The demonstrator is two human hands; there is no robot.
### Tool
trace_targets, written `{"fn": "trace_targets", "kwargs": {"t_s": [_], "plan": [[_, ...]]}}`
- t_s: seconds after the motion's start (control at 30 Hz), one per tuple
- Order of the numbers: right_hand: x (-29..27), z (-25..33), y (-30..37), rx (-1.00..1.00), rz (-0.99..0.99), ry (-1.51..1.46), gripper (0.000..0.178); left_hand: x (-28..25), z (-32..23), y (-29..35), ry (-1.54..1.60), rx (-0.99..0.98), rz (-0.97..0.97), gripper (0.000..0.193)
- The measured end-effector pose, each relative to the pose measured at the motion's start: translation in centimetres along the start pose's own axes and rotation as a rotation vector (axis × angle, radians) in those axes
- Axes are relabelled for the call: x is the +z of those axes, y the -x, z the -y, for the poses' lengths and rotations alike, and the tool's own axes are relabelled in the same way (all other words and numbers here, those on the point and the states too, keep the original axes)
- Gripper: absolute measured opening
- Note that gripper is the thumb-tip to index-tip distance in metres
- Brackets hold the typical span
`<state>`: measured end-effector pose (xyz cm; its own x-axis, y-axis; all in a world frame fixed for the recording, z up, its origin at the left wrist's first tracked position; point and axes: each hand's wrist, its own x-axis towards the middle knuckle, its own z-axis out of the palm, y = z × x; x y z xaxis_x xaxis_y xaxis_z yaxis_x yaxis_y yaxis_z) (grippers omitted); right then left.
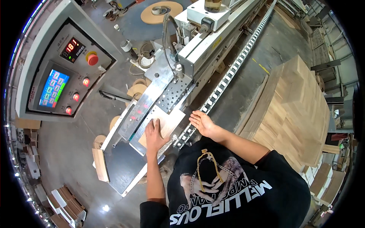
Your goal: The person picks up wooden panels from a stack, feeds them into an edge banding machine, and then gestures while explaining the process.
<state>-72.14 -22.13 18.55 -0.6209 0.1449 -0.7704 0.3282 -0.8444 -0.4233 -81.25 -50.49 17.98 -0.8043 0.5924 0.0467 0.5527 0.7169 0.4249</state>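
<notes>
A pale wooden panel (pixel 173 121) lies on the machine's bed, beside a perforated metal plate (pixel 169 97). My left hand (pixel 153 137) rests on the panel's near left part, fingers stretched out and thumb apart, pressing from above rather than wrapped round it. Just past the panel's right end is my right hand (pixel 203 124), open, its fingers extended beside the roller track (pixel 224 84). Nothing shows in its palm. A small gap seems to separate its fingertips from the panel.
A control box (pixel 66 68) with a lit screen and red button stands at the left. Stacked wooden panels (pixel 292 114) rise to my right. A dark side table (pixel 127 165) carries a wood strip (pixel 100 165) at its edge. Edging coils (pixel 161 13) lie beyond the machine.
</notes>
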Motion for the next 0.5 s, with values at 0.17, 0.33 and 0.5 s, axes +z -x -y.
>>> {"fn": "trace_targets", "kwargs": {"t_s": [0.17,0.33,0.5], "plan": [[0.9,-0.6,-2.1,-0.07,0.082,-0.071,0.069,2.0,-1.4,-4.2,-0.037,0.038,-0.022,0.1],[3.5,-0.7,-4.0,-0.04,0.206,-0.157,0.105,3.8,-1.9,-5.3,-0.128,-0.075,-0.073,0.085],[4.2,-0.5,-6.3,-0.06,0.277,-0.29,0.074,4.0,-3.7,-5.1,-0.15,-0.177,-0.127,0.085]]}}
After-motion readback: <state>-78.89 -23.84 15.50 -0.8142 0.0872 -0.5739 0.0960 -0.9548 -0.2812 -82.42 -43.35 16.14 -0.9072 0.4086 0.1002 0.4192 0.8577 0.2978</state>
